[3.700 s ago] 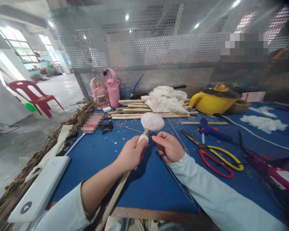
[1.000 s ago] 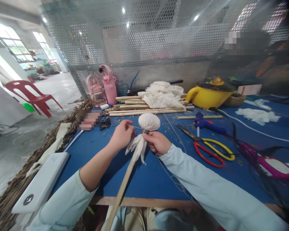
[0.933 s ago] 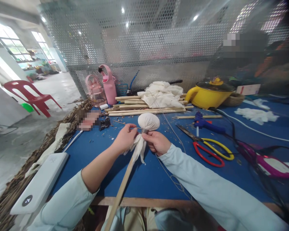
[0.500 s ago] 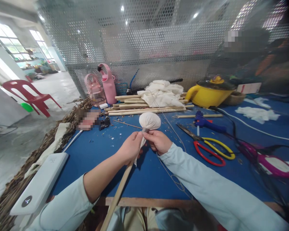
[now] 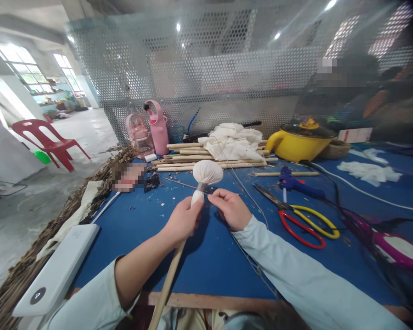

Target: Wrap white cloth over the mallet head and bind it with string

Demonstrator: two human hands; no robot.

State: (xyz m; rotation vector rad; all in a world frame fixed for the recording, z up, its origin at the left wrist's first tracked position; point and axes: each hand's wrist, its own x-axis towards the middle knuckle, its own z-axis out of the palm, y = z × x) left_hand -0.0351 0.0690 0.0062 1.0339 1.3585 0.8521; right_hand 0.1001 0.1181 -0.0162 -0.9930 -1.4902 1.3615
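My left hand (image 5: 183,220) is closed round a wooden stick (image 5: 165,286) and the white cloth gathered against it, just below a round white cloth bundle (image 5: 207,171) at the stick's top. My right hand (image 5: 230,209) sits to the right of the bundle's neck. Its fingers pinch a thin string (image 5: 251,198) that trails back over the blue table (image 5: 209,256).
Scissors with red and yellow handles (image 5: 303,221) and a blue glue gun (image 5: 298,182) lie to the right. Behind are bamboo sticks (image 5: 189,158), white cloths (image 5: 236,140), a yellow pot (image 5: 301,140) and pink bottles (image 5: 157,126). A white power bank (image 5: 57,270) lies at the left edge.
My left hand came back from the left and closed on the loose cloth ends, pressing them against the stick. My right hand shifted from holding the neck to pinching the string.
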